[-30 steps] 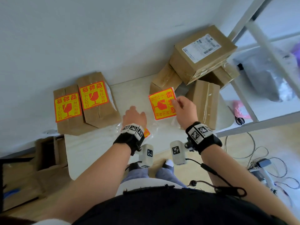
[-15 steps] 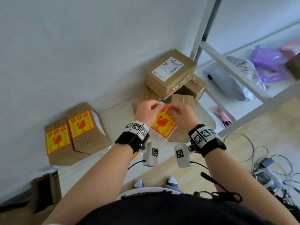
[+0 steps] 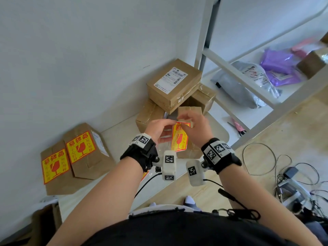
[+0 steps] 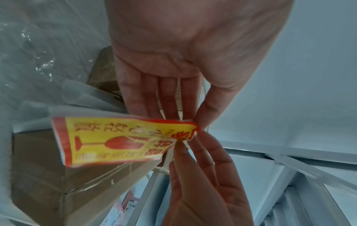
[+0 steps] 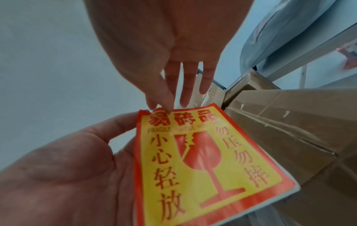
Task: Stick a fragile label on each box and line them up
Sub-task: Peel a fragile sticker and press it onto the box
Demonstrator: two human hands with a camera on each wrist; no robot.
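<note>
Above the table (image 3: pixel 113 134), the left hand (image 3: pixel 158 128) pinches the fragile label (image 3: pixel 180 137) at its top corner; the right hand (image 3: pixel 197 129) pinches beside it. A second ago, the right alone held it.

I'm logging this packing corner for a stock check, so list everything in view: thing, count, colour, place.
Fragile label: one, yellow and red, held up between both hands.
Labelled boxes: two, brown, each with a yellow-red label, on the table's left by the wall.
Unlabelled boxes: at least four, brown, piled at the table's far right corner.
Table: one, pale, against the wall.
Shelf rack: one, white, right, holding grey and purple mail bags.
Cables: several, on the floor, right.
Left hand: pinches the label's top corner.
Right hand: pinches the same top corner.
</note>
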